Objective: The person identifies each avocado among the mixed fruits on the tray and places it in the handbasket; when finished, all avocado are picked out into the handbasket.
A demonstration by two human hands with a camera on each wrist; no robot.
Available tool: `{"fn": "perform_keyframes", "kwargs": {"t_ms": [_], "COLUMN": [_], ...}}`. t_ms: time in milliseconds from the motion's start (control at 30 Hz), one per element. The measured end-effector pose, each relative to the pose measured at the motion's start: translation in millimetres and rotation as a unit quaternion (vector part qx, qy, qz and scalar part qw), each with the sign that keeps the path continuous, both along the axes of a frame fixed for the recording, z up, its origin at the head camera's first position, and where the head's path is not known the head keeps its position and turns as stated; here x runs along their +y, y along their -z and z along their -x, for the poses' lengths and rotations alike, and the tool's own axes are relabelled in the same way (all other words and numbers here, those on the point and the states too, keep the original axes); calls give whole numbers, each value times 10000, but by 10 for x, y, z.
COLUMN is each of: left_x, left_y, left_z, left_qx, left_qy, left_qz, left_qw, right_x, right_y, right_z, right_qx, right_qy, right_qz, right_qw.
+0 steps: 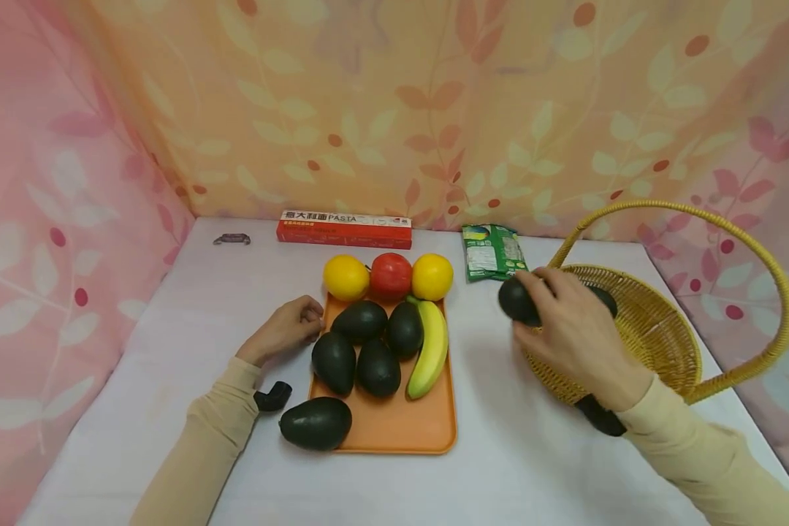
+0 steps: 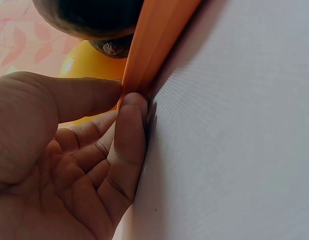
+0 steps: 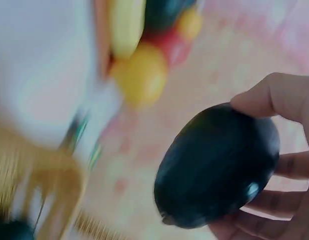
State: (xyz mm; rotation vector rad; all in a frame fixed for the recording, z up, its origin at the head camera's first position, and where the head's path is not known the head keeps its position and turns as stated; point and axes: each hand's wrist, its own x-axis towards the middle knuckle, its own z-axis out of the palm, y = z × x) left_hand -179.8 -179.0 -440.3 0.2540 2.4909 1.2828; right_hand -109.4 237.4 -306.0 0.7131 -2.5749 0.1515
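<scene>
My right hand [image 1: 568, 325] grips a dark avocado [image 1: 518, 301] over the left rim of a wicker basket [image 1: 664, 343]. In the right wrist view, thumb and fingers curl round that avocado [image 3: 219, 165]. Another avocado [image 1: 603, 298] shows inside the basket, partly hidden by the hand. At the left edge of an orange tray [image 1: 408, 431], my left hand [image 1: 288, 329] pinches the rim; the left wrist view shows thumb and fingertips on the tray wall [image 2: 157, 42]. Several avocados [image 1: 378, 367] and a banana [image 1: 429, 351] lie on the tray.
One avocado [image 1: 315, 424] overlaps the tray's front left corner. Two yellow fruits [image 1: 346, 277] and a red fruit [image 1: 391, 275] sit at its far end. Behind are a red pasta box [image 1: 344, 231], a green packet [image 1: 493, 252] and a small dark object [image 1: 232, 239]. The basket's tall handle [image 1: 779, 292] arches up.
</scene>
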Motion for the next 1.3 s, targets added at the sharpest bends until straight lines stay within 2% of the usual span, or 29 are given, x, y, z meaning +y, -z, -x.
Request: {"fn": "perform_keyframes", "kwargs": {"t_ms": [67, 167, 300, 467, 600, 700, 733, 867, 1100, 1167, 1300], "left_x": [-14, -22, -10, 10, 5, 1, 0, -2, -2, -2, 4], "left_y": [-14, -22, -24, -21, -28, -33, -31, -13, -9, -16, -17], "left_z": [14, 26, 24, 19, 11, 0, -1, 1, 0, -6, -6], "left_qx": [19, 22, -61, -90, -44, -56, -71, -126, -84, -85, -58], "left_qy": [-20, -10, -11, -8, -6, -6, -4, -10, 50, 52, 45], "left_qz": [18, 34, -34, -107, -67, -81, -93, -137, -62, -70, -94], "left_qw": [10000, 10000, 10000, 9999, 10000, 10000, 9999, 9998, 9999, 9999, 9999], "right_x": [242, 600, 1020, 1341, 1466, 1513, 1522, 1543, 1561, 1548, 1521], "right_y": [-66, -84, -20, 23, 24, 66, 86, 179, 274, 271, 237], "right_z": [140, 333, 531, 656, 727, 773, 785, 831, 836, 827, 822], "right_qx": [-204, -641, -1455, -2343, -3061, -3562, -3659, -3761, -3634, -3607, -3685], "right_qy": [559, 1256, 1903, 2623, 2997, 2928, 2895, 2846, 2438, 2457, 2613], "right_qz": [-40, -337, -699, -649, -741, -916, -949, -918, -973, -969, -968], "right_qw": [9982, 9894, 9684, 9339, 9005, 8826, 8794, 8770, 8939, 8945, 8869]}}
